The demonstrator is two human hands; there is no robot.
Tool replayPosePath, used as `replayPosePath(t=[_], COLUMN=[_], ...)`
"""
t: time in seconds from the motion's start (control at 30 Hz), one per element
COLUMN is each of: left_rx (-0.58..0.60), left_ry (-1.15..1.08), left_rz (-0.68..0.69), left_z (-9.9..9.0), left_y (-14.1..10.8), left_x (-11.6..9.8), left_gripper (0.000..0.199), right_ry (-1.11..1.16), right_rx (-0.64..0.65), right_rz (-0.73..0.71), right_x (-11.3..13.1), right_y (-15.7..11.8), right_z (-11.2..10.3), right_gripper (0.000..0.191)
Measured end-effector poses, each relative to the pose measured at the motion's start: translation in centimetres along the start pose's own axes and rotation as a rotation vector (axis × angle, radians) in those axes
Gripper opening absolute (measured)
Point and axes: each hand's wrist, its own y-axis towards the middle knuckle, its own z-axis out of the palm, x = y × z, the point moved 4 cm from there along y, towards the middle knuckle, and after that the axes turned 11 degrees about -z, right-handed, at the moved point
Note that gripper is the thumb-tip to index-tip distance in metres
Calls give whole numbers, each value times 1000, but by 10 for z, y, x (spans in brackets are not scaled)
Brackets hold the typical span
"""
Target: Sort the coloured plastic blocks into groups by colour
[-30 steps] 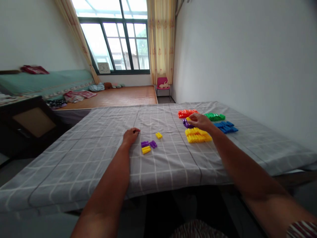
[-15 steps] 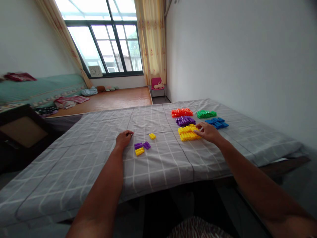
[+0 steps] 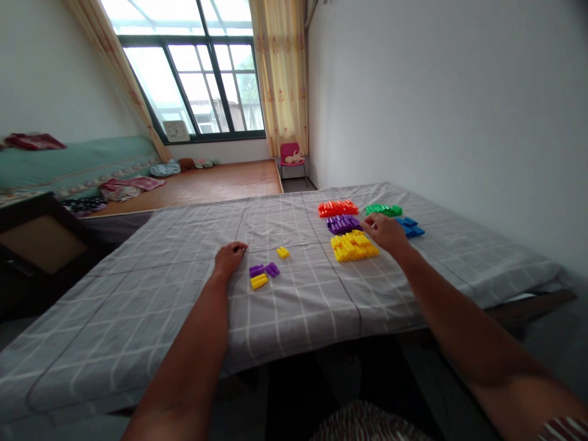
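A grey checked cloth covers the table point(image 3: 303, 312), which carries red point(image 3: 338, 209), purple point(image 3: 344, 224), yellow point(image 3: 353, 246), green point(image 3: 384, 210) and blue piles point(image 3: 412, 227) near a white wall, with a window point(image 3: 193, 86) and pink chair point(image 3: 293, 157) beyond. The left hand point(image 3: 231, 257) rests beside small purple point(image 3: 264, 270) and yellow pieces point(image 3: 259, 281), fingers curled, their grip unclear. The right hand point(image 3: 382, 231), fingers narrowly bent at the purple pile's edge, partly hides the blue pile; whether it holds anything cannot be told.
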Motion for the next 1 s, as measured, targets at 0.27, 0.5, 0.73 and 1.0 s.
replayPosePath(t=[0.27, 0.5, 0.73, 1.0], left_rx=[5, 7, 11, 1], left_ry=[18, 19, 19, 10], left_rz=[0, 1, -2, -8], left_z=[0, 0, -1, -1], left_y=[1, 2, 1, 1], left_x=[-1, 0, -1, -1], left_gripper=[32, 32, 32, 31], right_ry=[189, 395, 660, 742], right_rx=[292, 264, 212, 188], right_rz=[211, 276, 350, 411], right_x=[-63, -68, -69, -64], right_y=[20, 20, 14, 0], right_z=[50, 71, 65, 54], right_gripper=[43, 32, 25, 22])
